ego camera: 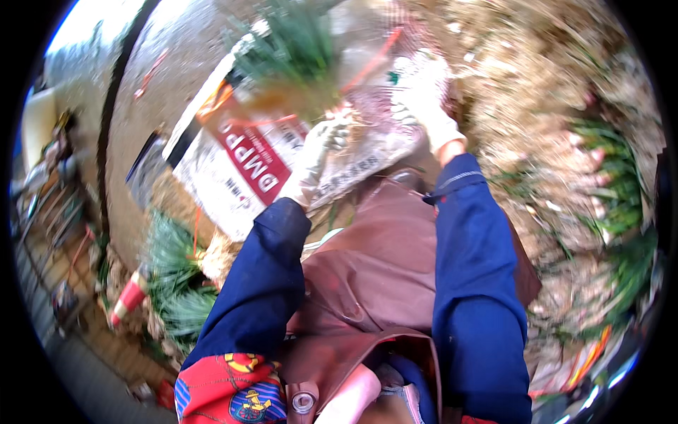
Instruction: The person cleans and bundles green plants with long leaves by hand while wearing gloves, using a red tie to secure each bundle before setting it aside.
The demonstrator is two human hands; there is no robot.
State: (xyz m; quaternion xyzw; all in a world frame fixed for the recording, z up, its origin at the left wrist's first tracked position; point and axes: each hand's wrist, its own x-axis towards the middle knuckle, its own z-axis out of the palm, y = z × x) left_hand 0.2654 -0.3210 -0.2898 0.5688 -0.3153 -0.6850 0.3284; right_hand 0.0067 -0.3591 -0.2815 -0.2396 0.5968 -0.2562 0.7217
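Note:
My left hand (331, 137), in a pale work glove, has its fingers curled around the rooty end of a bunch of green onions (291, 45). The leaves fan out above it, blurred. An orange tie string (373, 61) runs beside the bunch. My right hand (421, 98), also gloved, lies to the right over a pinkish mesh sheet (371, 108); blur hides whether its fingers grip anything. Beneath both hands a white-and-red printed woven sack (228, 185) lies flat across my front, below the bunch.
Loose onions with straw-like roots (529, 106) heap up on the right. Tied green bunches (177, 275) lie at lower left, near a red-and-cream tapered object (130, 298). A brown apron (371, 254) covers my lap. Orange string scraps (151, 74) lie on the concrete floor (175, 69).

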